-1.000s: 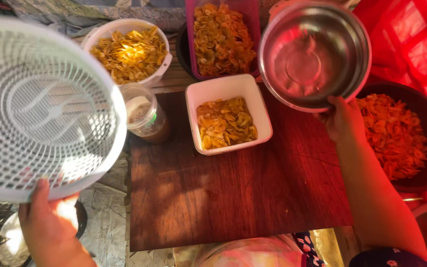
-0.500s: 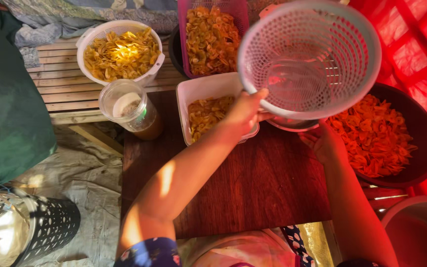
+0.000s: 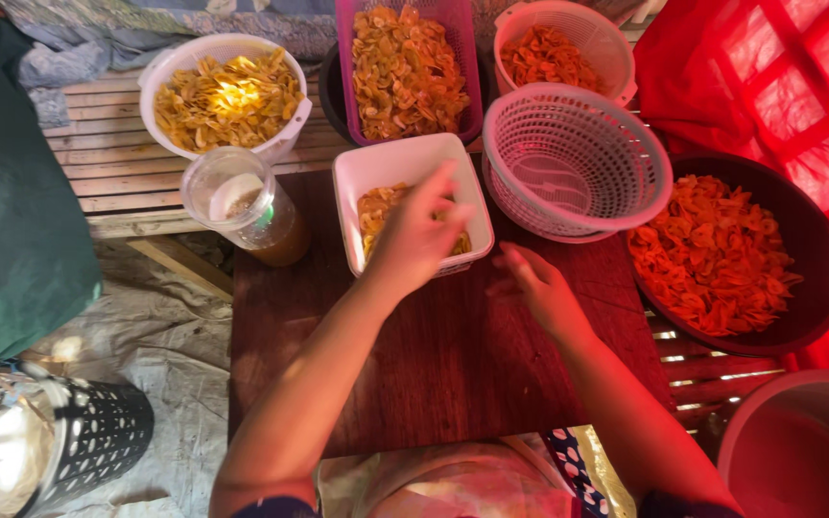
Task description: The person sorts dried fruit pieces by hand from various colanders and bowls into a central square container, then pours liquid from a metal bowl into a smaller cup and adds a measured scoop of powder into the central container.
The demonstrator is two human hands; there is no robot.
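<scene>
**A:** How many containers do you count, from left to right?

**B:** Six with chips, one without. Far left of the left hand [image 3: 417,235] stands a round white basket [image 3: 285,142] of yellow chips, then one clear plastic jar [image 3: 242,206] with brown powder. Under this hand is the square white tub [image 3: 367,173], holding few chips.

**A:** And the hands?

**B:** Both open, holding nothing; the left spreads over the tub, the right hand [image 3: 539,288] hovers above the wooden tabletop [image 3: 453,364]. Just right sits one empty perforated plastic basket [image 3: 576,163], then a dark bowl [image 3: 813,245] of chips.
</scene>
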